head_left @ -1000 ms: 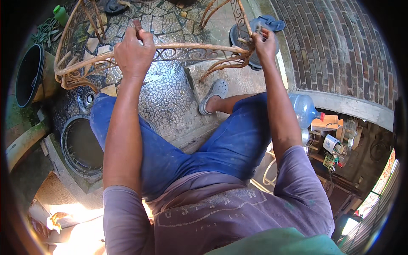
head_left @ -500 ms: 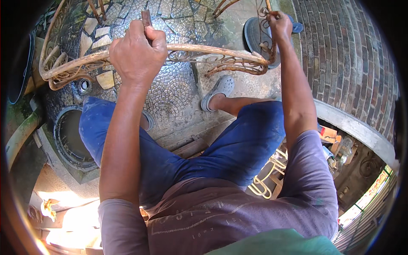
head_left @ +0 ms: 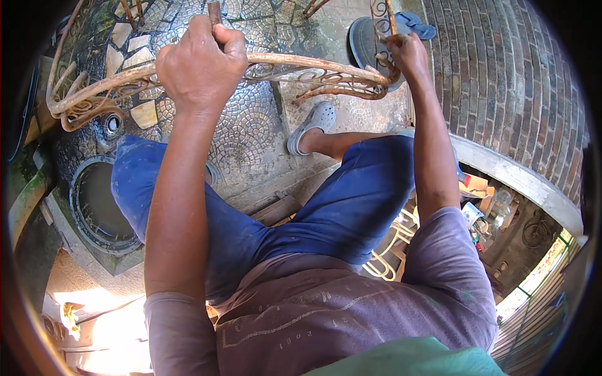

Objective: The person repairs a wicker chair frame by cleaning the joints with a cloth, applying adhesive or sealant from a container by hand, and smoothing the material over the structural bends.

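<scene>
A rusty, curved metal frame (head_left: 313,61) with scrollwork, like a piece of garden furniture, spans the space in front of my knees. My left hand (head_left: 202,67) is a tight fist around it left of the middle; a short brown bar (head_left: 214,12) pokes up beyond the thumb. At the frame's right corner, my right hand (head_left: 412,56) is closed, its fingers pressed against the upright bar (head_left: 392,17). Between those fingers shows a small brown piece, perhaps folded sandpaper, partly hidden by the hand.
Wet mosaic paving (head_left: 244,119) lies below the frame. A round black tub of dark water (head_left: 103,200) stands left of my knee. Blue flip-flops (head_left: 417,26) lie beyond the right hand, near a brick-patterned surface (head_left: 501,81). Assorted items (head_left: 480,207) sit by my right elbow.
My right hand has slid down the upright bar toward me. My left hand keeps its hold on the frame. The whole view has shifted slightly.
</scene>
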Available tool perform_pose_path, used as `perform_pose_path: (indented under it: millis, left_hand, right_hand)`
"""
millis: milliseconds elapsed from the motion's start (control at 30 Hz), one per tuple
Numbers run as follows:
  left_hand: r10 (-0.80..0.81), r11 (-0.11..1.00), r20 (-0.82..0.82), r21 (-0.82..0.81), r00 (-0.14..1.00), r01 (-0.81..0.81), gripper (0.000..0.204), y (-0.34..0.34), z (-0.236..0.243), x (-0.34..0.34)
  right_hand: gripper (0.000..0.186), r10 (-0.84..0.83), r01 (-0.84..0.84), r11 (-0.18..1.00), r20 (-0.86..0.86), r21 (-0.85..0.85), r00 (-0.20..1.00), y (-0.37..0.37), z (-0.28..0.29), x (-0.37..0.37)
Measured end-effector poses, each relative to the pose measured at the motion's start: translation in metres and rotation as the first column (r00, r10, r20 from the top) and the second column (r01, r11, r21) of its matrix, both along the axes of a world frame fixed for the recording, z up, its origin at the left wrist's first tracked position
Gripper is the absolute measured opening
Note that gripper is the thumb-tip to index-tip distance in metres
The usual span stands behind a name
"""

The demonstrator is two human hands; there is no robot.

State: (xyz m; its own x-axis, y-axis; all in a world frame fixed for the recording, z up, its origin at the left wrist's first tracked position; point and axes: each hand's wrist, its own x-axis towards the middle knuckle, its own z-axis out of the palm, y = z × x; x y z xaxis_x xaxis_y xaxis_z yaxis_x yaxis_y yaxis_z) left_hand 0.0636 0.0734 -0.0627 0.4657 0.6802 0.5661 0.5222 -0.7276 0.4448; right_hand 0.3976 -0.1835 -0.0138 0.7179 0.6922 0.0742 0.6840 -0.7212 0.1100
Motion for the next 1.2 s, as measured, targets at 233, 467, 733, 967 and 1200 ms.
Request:
perform_pose_path:
  millis: [233, 467, 733, 967, 1200]
  left_hand:
    - [-0.007, 1.000, -0.006, -0.020, 1.000, 0.007, 0.015, -0.001, 0.004, 0.000]
    - [-0.048, 0.999, 0.059, 0.028, 0.997, 0.046, 0.013, 0.001, -0.004, -0.001]
    - [-0.046, 0.998, -0.018, -0.044, 0.999, 0.045, 0.016, -0.001, 0.002, -0.003]
    - [-0.040, 0.998, 0.000, -0.055, 0.999, 0.040, 0.018, -0.001, 0.002, -0.001]
    - [-0.042, 0.994, 0.007, -0.101, 0.999, 0.042, 0.023, -0.003, 0.001, -0.004]
  right_hand:
    - [0.029, -0.094, 0.057, 0.980, -0.192, -0.189, 0.977, 0.019, 0.021, 0.011]
    - [0.022, 0.320, -0.274, 0.940, 0.249, -0.202, 0.914, 0.068, -0.024, 0.059]
    - [0.033, 0.427, -0.266, 0.818, 0.230, -0.510, 0.874, 0.057, -0.059, 0.069]
    - [0.029, 0.379, -0.262, 0.731, 0.056, -0.631, 0.924, 0.054, -0.032, 0.033]
    - [0.017, 0.280, -0.302, 0.817, -0.121, -0.491, 0.952, 0.044, -0.016, 0.031]
